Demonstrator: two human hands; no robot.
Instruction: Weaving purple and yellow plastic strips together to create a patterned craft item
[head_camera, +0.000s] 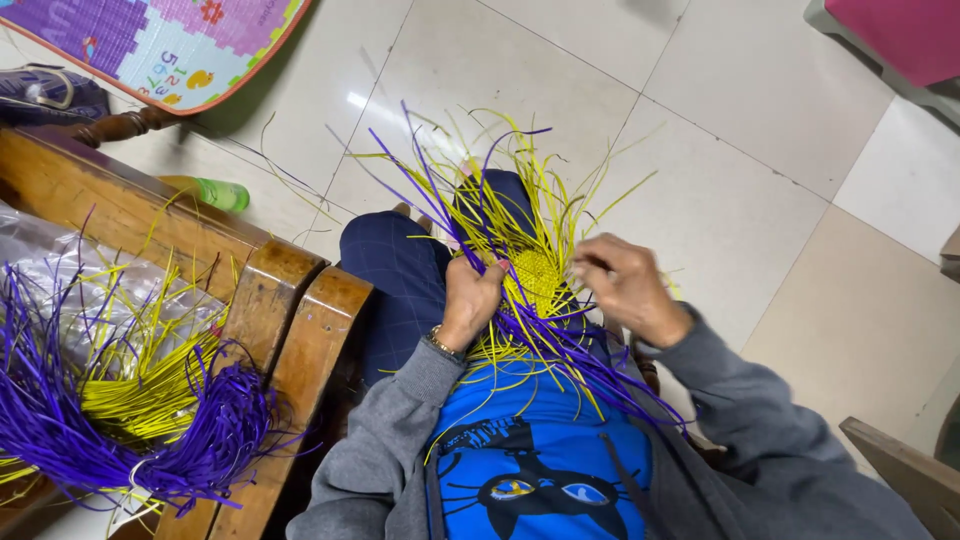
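Observation:
A small woven yellow mat (535, 278) with loose yellow and purple strips (470, 190) fanning out rests on my lap. My left hand (470, 300) grips its left edge, thumb pressed on the weave. My right hand (625, 285) pinches strips at its right edge. Purple strips (590, 365) trail down over my blue shirt.
On the wooden bench (270, 300) to my left lie bundles of purple strips (120, 440) and yellow strips (135, 385) on clear plastic. A green bottle (215, 192) lies on the tiled floor. A colourful play mat (170, 45) is at top left, a pink seat (900, 40) at top right.

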